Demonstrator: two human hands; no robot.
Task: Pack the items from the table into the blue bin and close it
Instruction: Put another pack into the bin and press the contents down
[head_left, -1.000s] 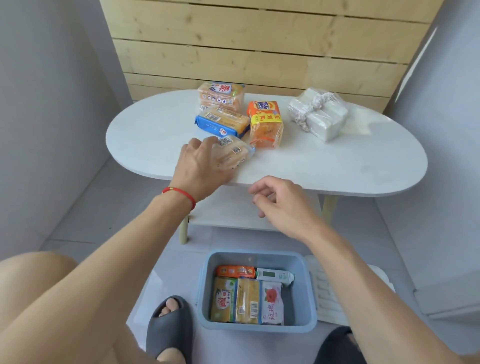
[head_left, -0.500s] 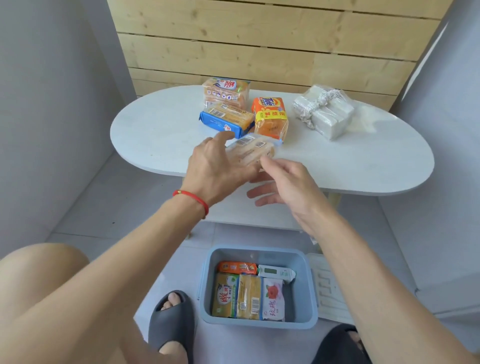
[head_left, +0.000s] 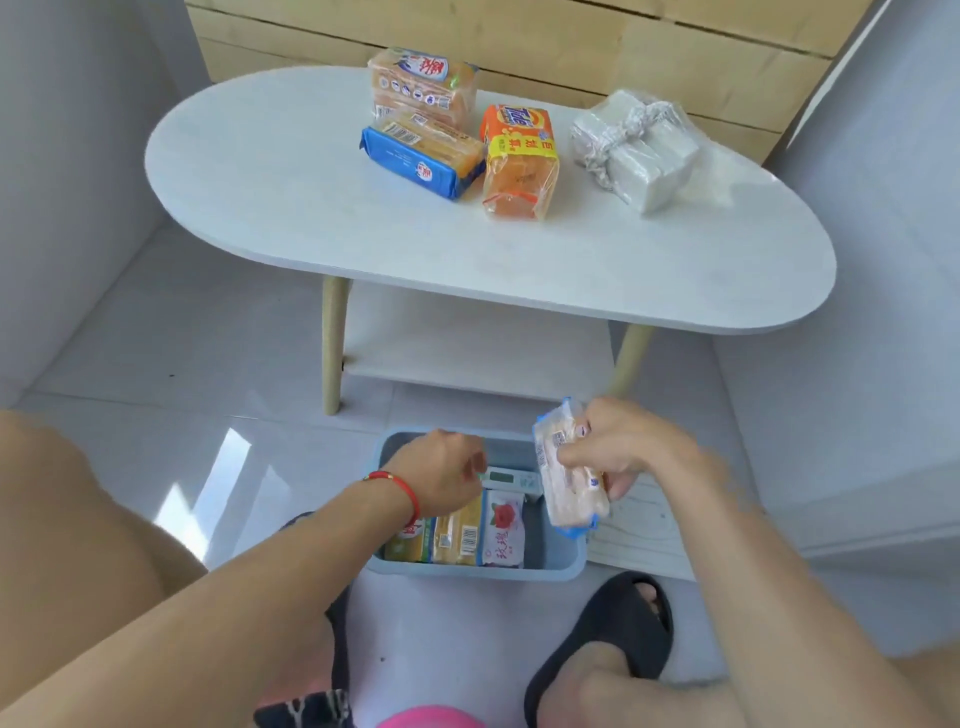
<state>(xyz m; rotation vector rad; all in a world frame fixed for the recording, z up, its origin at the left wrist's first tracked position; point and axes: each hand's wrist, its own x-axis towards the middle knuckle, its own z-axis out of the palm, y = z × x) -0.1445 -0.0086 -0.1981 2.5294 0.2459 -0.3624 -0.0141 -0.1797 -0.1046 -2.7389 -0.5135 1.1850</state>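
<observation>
the right hand (head_left: 618, 457) holds a clear-wrapped soap pack (head_left: 563, 467), fingers closed around its upper half; the pack stands nearly on end, tilted, above the bin's (head_left: 558, 564) right side, its lower end at about the level of the right rim. whether it touches the rim cannot be told. the left hand (head_left: 441, 470), with a red cord (head_left: 397, 486) at the wrist, hangs over the bin's far left part, fingers curled downward; it hides what lies under it, so whether it grips anything cannot be told.

the blue bin sits open on the tiled floor in front of the table (head_left: 311, 208). inside, along the near wall, three packs lie side by side: a green-and-yellow pack (head_left: 408, 545) at left, a yellow bar (head_left: 457, 538) in the middle, a pink rose pack (head_left: 504, 530) at right. behind them a small white box (head_left: 506, 475) lies across. the right part of the bin is bare. a white lid (head_left: 644, 535) lies flat on the floor just right of the bin.

on the white oval table four items stand near the far edge: a tall orange soap pack (head_left: 423, 85) at the back, a blue-wrapped pack (head_left: 421, 156) in front of it and touching it, an orange-and-yellow pack (head_left: 519, 161) just beside the blue one, and a clear-wrapped white bundle (head_left: 636, 148) apart at right. two dark slippers (head_left: 602, 629) rest on the floor near the bin.
</observation>
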